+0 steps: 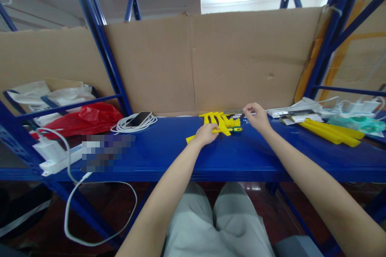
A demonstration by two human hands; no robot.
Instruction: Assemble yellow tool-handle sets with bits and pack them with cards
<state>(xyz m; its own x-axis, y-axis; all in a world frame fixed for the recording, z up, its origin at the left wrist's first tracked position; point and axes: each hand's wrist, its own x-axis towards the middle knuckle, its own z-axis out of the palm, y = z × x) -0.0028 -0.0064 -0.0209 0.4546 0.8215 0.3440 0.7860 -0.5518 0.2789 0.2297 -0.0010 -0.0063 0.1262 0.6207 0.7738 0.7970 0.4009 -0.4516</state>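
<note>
My left hand (206,133) is closed around a yellow plastic piece (190,139), whose ends stick out on both sides of the fingers. Just beyond it, several yellow T-shaped plastic pieces (212,117) lie side by side on the blue shelf (169,148). Beside them rests a tool handle in green and yellow (237,129). My right hand (256,115) is raised over the back of the shelf, fingers curled together; anything between the fingertips is too small to tell. Small black and white items (238,115) lie just left of it.
On the right are long yellow pieces (334,132), silvery packets (301,115) and a greenish plastic bag (358,123). A phone (141,119) lies on a coiled white cable (119,126) at left. Further left are a power strip (66,156) and red bag (87,120). Cardboard (157,64) closes off the back.
</note>
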